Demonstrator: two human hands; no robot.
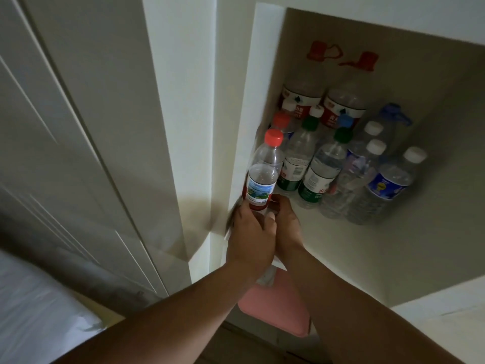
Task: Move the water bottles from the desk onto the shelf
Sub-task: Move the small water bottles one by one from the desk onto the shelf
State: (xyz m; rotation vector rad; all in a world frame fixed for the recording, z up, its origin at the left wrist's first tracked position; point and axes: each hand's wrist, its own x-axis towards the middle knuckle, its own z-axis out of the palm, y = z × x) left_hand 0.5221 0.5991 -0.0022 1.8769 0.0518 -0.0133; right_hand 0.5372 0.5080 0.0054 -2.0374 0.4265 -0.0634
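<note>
Fingers (278, 200) of both hands curl round the base of a red-capped bottle (262, 177) — left hand (249, 232) on the near side, right hand (287, 224) just beside it. The bottle is at the front left corner of the shelf (341, 243), next to the other bottles (325, 169).

- Red-capped bottle (262, 174): base hidden by the gripping left hand (249, 232) and right hand (287, 227).
- Behind it, two large jugs (301, 82): lower halves hidden by smaller bottles (296, 158).
- Below it, a pink object (275, 306): partly covered, unidentifiable.
</note>
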